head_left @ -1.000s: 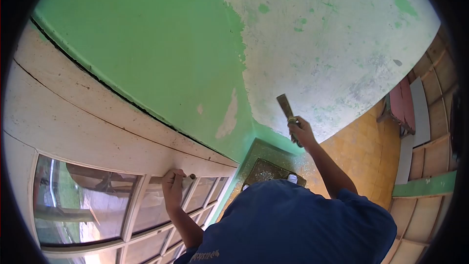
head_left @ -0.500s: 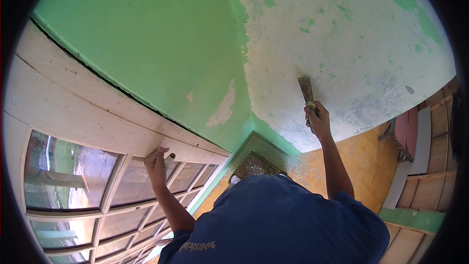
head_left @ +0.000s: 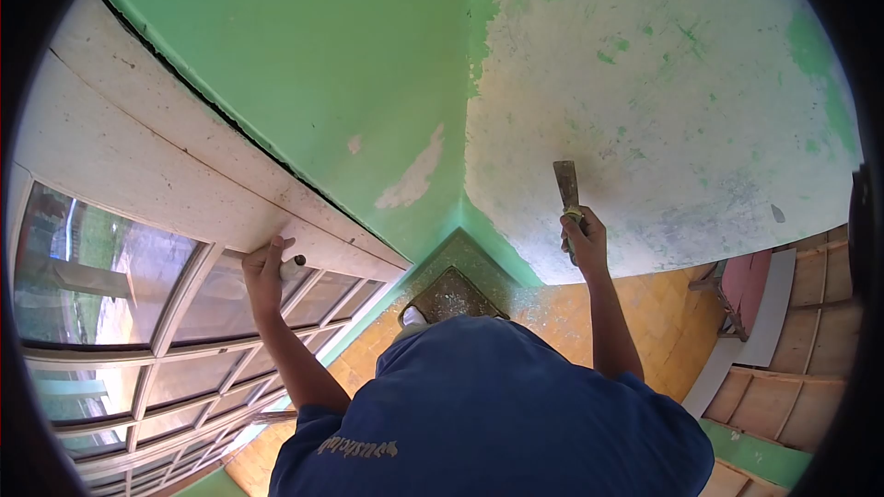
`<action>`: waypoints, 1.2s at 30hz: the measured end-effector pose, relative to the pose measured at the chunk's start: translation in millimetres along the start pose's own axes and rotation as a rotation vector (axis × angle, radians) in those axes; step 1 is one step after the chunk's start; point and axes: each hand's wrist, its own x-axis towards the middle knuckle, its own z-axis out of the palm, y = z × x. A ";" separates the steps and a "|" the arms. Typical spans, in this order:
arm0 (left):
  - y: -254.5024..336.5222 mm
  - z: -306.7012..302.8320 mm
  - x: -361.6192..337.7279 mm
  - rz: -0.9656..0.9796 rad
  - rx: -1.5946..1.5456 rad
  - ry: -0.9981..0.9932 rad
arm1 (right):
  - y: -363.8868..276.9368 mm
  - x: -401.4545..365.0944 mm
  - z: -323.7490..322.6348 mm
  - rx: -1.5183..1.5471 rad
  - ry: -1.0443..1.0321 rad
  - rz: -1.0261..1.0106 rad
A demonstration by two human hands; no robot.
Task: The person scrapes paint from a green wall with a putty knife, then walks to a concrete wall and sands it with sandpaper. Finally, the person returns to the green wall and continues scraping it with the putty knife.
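Observation:
A putty knife (head_left: 565, 186) with a worn metal blade is in my right hand (head_left: 587, 237), fingers wrapped around its handle. The blade points up, close over the scraped whitish wall (head_left: 645, 129) with its green paint flecks. On the other side, my left hand (head_left: 265, 269) is at the white wooden frame (head_left: 230, 198) above the glass panes, its fingers curled. A short pale cylinder with a dark end (head_left: 294, 263) shows right beside those fingers; I cannot tell whether the hand grips it.
Green wall (head_left: 322, 46) with bare patches meets the scraped wall at a corner. Paint flakes lie over a dark mat (head_left: 451, 299) and the yellow tiled floor (head_left: 635, 313). A reddish bench (head_left: 741, 290) and wooden panels (head_left: 824, 313) stand at right.
The view has turned and shifted slightly. My right hand with the putty knife has come a little lower along the wall. My left hand stays at the frame.

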 end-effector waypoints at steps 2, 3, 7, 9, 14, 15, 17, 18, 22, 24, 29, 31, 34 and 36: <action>-2.1 -3.4 0.6 -0.022 0.013 -0.021 | -0.1 -2.2 -0.6 -0.020 -0.019 0.009; 0.3 -2.2 -0.4 -0.028 0.012 -0.016 | -0.1 -2.5 -2.0 -0.034 -0.033 0.016; 4.8 0.9 -2.3 -0.030 0.003 0.016 | 1.3 0.2 -11.3 -0.047 -0.059 0.010; 8.1 1.2 -3.1 -0.075 -0.009 0.009 | 2.8 2.8 -18.3 -0.084 -0.052 -0.028; -0.1 0.5 -1.5 -0.118 -0.046 0.025 | 7.3 11.6 -38.5 -0.151 -0.075 -0.066; -1.1 -0.2 -0.3 -0.096 -0.031 0.029 | 8.9 13.5 -42.0 -0.181 -0.085 -0.078; -2.2 3.5 -3.3 -0.090 -0.016 0.042 | 12.6 13.5 -46.2 -0.272 -0.116 -0.094; 1.9 6.5 -4.4 -0.064 -0.044 0.060 | 13.8 12.6 -48.6 -0.358 -0.132 -0.115; -3.9 17.4 -3.4 -0.051 -0.068 0.117 | 11.7 8.6 -56.2 -0.430 -0.160 -0.114; -1.8 28.4 -10.0 -0.120 -0.092 0.125 | 10.3 6.6 -57.2 -0.534 -0.116 -0.215; -16.4 95.2 -49.4 -0.160 -0.161 -0.023 | 25.4 7.3 -57.5 -0.633 -0.025 -0.443; -25.2 126.3 -70.2 -0.131 -0.132 -0.122 | 22.5 6.2 -61.7 -0.687 -0.078 -0.404; -36.0 174.3 -114.1 -0.348 -0.434 -0.284 | 24.5 9.0 -63.4 -0.667 -0.123 -0.441; -35.1 205.1 -140.2 -0.498 -0.386 -0.363 | 21.7 10.4 -62.5 -0.645 -0.149 -0.434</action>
